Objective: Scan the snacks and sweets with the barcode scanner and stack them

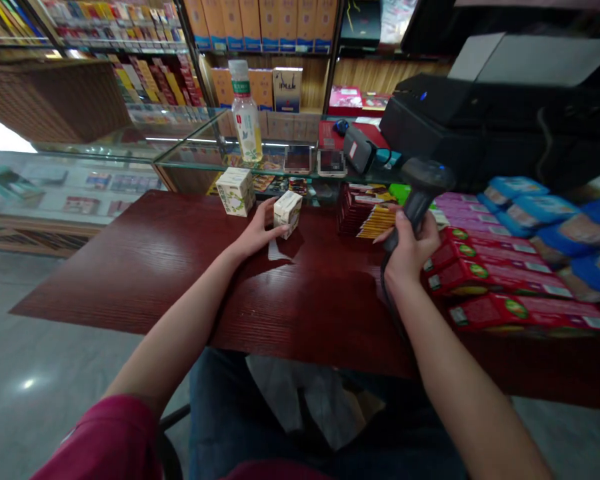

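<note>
Between the thumb and fingers of my left hand [258,230] is a small white box [287,213] with a leafy print, at the dark red wooden counter [180,267]. A larger white box [236,192] with a similar green print stands just behind and to the left of it. My right hand [411,250] is wrapped round the handle of a black barcode scanner [425,183], held up over the counter's right part. Its cable [387,287] hangs below my wrist.
A drink bottle [246,113] stands on the glass display case [190,150]. Yellow-and-brown packets [367,210] sit ahead, left of the scanner. Red boxes [500,270] and blue packs [545,207] crowd the right side. Black machines [460,113] stand at the back right.
</note>
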`<state>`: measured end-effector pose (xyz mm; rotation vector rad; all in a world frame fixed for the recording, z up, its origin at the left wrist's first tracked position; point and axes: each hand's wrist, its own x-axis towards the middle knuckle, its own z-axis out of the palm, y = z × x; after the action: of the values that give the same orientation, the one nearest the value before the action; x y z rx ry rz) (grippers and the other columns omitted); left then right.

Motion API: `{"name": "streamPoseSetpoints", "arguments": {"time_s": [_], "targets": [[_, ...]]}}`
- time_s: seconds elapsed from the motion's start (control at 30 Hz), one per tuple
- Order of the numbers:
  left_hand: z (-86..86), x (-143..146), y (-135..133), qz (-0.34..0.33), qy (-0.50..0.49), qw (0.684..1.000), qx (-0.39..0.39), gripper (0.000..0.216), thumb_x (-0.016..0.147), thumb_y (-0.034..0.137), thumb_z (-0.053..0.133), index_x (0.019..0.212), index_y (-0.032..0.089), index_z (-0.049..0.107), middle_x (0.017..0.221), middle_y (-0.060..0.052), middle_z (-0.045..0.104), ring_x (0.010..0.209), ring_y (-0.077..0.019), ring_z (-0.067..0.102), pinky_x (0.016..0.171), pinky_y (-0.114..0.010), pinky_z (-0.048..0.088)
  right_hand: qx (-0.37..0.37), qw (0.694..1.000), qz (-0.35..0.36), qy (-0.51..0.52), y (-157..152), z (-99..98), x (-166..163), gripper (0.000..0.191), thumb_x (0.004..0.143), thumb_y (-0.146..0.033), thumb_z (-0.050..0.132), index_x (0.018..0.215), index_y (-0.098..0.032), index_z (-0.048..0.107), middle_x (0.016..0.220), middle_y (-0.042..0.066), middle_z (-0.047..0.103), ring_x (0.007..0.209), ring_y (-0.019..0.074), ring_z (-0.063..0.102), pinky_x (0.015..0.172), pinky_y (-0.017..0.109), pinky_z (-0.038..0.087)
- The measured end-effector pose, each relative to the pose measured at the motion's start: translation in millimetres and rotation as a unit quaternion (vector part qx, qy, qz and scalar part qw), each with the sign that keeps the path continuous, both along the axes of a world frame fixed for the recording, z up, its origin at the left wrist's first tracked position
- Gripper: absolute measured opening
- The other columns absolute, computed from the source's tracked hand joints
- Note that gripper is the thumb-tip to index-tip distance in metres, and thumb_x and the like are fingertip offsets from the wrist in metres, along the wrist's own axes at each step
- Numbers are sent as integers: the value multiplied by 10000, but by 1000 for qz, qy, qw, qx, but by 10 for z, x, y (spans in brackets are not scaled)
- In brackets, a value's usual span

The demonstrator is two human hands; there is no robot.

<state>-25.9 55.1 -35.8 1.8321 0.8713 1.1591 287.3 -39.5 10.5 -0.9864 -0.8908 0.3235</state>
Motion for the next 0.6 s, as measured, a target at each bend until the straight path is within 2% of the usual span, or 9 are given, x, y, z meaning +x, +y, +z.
{"name": "streamPoseSetpoints", "arguments": {"time_s": [0.07, 0.13, 0.17, 0.23, 0.33, 0.4, 0.5, 0.57, 0.6], "targets": [[-92, 97, 21, 80, -4, 997, 17, 838, 750, 402, 890, 1428, 205, 437, 1457, -203, 605, 1357, -353, 634, 1114, -554, 563, 13, 999, -40, 19, 35, 17, 83, 391, 825, -546, 785, 1042, -252, 646, 1069, 85, 774, 473, 143, 598, 410, 332, 526], [-131, 154, 19, 109, -9, 994, 9, 725, 750, 363, 885, 1322, 202, 469, 1357, -173, 657, 1279, -325, 681, 1091, -542, 576, 21, 997, -69, 37, 27, 45, 128, 388, 807, -522, 787, 1036, -243, 645, 1051, 86, 777, 445, 130, 568, 388, 317, 501], [-123, 165, -2, 91, -15, 996, -1, 649, 768, 361, 870, 1270, 208, 489, 1326, -155, 680, 1256, -311, 696, 1091, -535, 576, 24, 995, -83, 43, 8, 60, 143, 385, 801, -505, 786, 1042, -238, 646, 1047, 91, 777, 458, 136, 580, 393, 315, 501], [-63, 168, -87, 10, -23, 999, -26, 537, 806, 382, 843, 1211, 219, 530, 1318, -135, 709, 1254, -294, 704, 1103, -518, 573, 29, 992, -114, 44, -55, 84, 167, 392, 796, -483, 777, 1068, -234, 645, 1048, 101, 774, 529, 164, 634, 424, 315, 517], [65, 201, -276, -110, -1, 993, -52, 506, 861, 431, 804, 1278, 226, 603, 1376, -125, 714, 1295, -294, 686, 1133, -508, 557, 29, 988, -150, 33, -190, 90, 207, 416, 796, -485, 763, 1100, -230, 639, 1056, 104, 763, 603, 185, 671, 461, 312, 532], [132, 286, -384, -123, 36, 991, -27, 521, 874, 451, 791, 1319, 219, 650, 1380, -123, 714, 1315, -304, 667, 1168, -521, 526, 20, 988, -155, 22, -292, 75, 234, 437, 807, -488, 752, 1135, -222, 640, 1069, 105, 760, 584, 174, 656, 470, 316, 537], [197, 531, -490, -83, 98, 990, 56, 481, 859, 421, 800, 1282, 206, 719, 1298, -120, 734, 1291, -319, 659, 1195, -547, 489, 7, 989, -151, 3, -438, 38, 255, 495, 838, -479, 732, 1243, -213, 633, 1120, 116, 763, 570, 167, 651, 489, 336, 564], [223, 755, -561, -75, 107, 988, 88, 572, 861, 350, 798, 1402, 218, 666, 1328, -122, 720, 1275, -311, 658, 1177, -533, 504, 2, 988, -155, -5, -517, 13, 258, 543, 862, -482, 715, 1324, -216, 614, 1150, 122, 764, 608, 187, 685, 520, 366, 600], [229, 879, -606, -80, 97, 988, 91, 682, 868, 305, 789, 1512, 233, 577, 1356, -123, 708, 1258, -298, 665, 1152, -512, 527, 1, 987, -161, -8, -549, 3, 260, 563, 875, -487, 706, 1360, -220, 601, 1160, 124, 764, 654, 205, 715, 551, 387, 625]]}}
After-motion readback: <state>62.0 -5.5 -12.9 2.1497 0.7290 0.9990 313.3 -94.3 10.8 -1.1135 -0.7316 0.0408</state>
